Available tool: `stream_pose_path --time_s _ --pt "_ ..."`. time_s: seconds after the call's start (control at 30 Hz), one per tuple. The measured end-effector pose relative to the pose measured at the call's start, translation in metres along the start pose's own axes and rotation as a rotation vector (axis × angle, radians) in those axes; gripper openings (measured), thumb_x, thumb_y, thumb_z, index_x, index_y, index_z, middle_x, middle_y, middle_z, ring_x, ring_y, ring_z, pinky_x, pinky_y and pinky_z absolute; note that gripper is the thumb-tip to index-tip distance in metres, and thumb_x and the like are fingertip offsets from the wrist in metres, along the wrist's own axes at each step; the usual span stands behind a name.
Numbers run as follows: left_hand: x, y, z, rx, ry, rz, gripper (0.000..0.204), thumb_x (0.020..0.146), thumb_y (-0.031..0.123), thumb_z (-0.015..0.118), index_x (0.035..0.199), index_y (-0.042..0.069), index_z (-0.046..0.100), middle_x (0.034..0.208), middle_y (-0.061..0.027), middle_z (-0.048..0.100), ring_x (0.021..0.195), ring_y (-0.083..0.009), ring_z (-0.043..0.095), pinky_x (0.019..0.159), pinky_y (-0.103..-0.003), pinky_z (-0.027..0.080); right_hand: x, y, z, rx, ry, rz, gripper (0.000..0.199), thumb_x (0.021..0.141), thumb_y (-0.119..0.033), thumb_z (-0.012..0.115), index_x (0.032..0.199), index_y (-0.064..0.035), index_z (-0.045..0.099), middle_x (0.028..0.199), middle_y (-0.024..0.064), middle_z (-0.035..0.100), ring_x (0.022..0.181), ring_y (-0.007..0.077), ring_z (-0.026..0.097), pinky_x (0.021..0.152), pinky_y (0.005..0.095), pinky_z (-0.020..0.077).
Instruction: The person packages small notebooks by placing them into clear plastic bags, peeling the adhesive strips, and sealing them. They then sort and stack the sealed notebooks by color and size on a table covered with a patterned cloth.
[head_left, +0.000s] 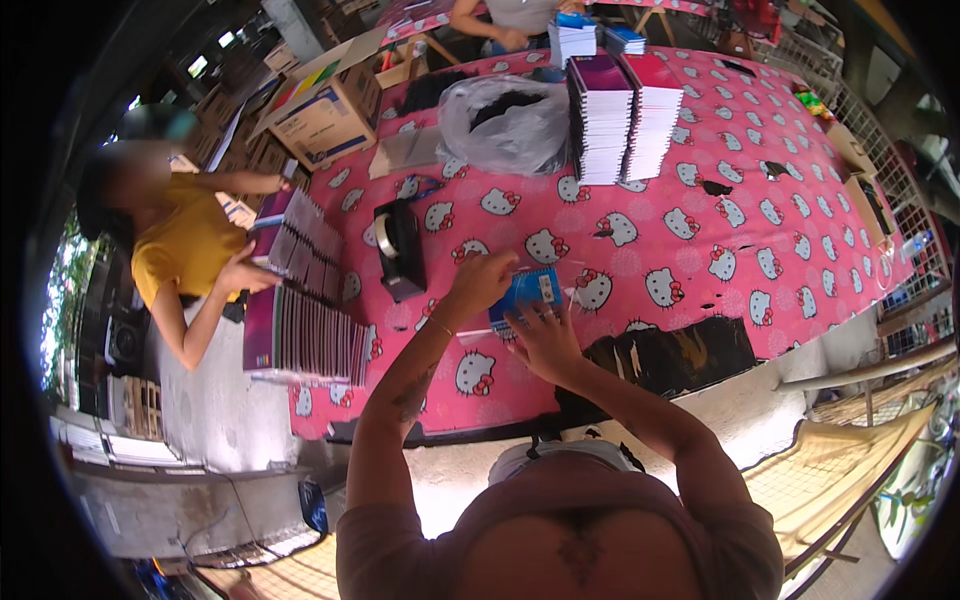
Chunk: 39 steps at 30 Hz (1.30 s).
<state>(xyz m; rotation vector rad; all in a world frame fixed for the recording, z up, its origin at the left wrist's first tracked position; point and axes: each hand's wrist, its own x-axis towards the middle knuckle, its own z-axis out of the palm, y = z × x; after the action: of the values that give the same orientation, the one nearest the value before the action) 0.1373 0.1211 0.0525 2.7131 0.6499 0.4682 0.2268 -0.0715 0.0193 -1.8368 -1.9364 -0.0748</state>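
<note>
On the table in front of me lies a small blue spiral notebook (533, 287), with what looks like clear plastic (571, 276) showing around its edges. My left hand (484, 284) is closed at the notebook's upper left, fingers bent together; what they grip is too small to make out. Fingers apart, my right hand (548, 342) lies flat over the notebook's lower edge. Left of my left hand stands a black tape dispenser (402, 255) with a roll of tape on it.
Stacks of purple notebooks (305, 335) line the table's left edge, where a person in a yellow top (190, 240) handles them. Tall notebook stacks (603, 120) stand farther back beside a clear plastic bag (500, 125) and a cardboard box (325, 115). Another person (515, 25) works at the far side.
</note>
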Motion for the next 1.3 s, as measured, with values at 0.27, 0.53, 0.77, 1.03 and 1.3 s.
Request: stream_pose_path --time_s 0.27,0.53,0.77,1.03,1.3 --pt "-0.054 0.041 0.034 0.129 0.361 0.088 0.019 0.078 0.004 0.065 0.097 0.009 0.066 0.085 -0.0108 0.068 0.072 -0.0325 0.067 0.067 -0.042 0.055 -0.005 0.002 0.005 -0.029 0.003 -0.099 0.054 0.076 -0.033 0.076 0.123 -0.0086 0.062 0.140 0.0156 0.048 0.130 0.0356 0.044 0.103 0.0575 0.0364" --pt "-0.056 0.056 0.032 -0.140 0.121 -0.270 0.022 0.086 0.004 0.062 0.107 0.006 0.068 0.095 -0.0154 0.072 0.082 -0.0328 0.071 0.069 -0.042 0.058 -0.003 0.065 -0.007 0.083 -0.071 -0.188 0.066 0.082 -0.038 0.075 0.134 -0.0050 0.052 0.140 0.0187 0.050 0.136 0.0331 0.043 0.112 0.0570 0.0312" --pt "-0.075 0.049 0.063 0.176 0.227 -0.077 0.026 0.088 0.003 0.059 0.114 -0.001 0.065 0.118 -0.0188 0.067 0.110 -0.0330 0.065 0.090 -0.042 0.056 0.003 0.074 -0.067 0.081 0.228 0.094 0.069 0.081 -0.039 0.075 0.134 -0.0015 0.050 0.136 0.0153 0.052 0.129 0.0286 0.050 0.113 0.0488 0.0324" --pt "-0.094 0.069 0.023 0.268 0.377 0.003 0.029 0.087 0.004 0.058 0.114 -0.004 0.063 0.118 -0.0205 0.064 0.112 -0.0389 0.060 0.092 -0.044 0.050 0.008 0.062 -0.004 -0.158 0.021 -0.215 0.052 0.073 -0.030 0.076 0.117 -0.0045 0.063 0.113 0.0061 0.059 0.105 0.0228 0.059 0.092 0.0392 0.0414" --pt "-0.125 -0.120 -0.053 -0.289 0.759 -0.767 0.019 0.086 0.018 0.072 0.094 0.002 0.066 0.080 -0.0083 0.061 0.067 -0.0214 0.054 0.062 -0.038 0.050 0.010 0.045 -0.014 -0.121 0.056 -0.257 0.052 0.072 -0.031 0.077 0.115 -0.0058 0.063 0.109 0.0050 0.059 0.102 0.0215 0.060 0.091 0.0396 0.0421"
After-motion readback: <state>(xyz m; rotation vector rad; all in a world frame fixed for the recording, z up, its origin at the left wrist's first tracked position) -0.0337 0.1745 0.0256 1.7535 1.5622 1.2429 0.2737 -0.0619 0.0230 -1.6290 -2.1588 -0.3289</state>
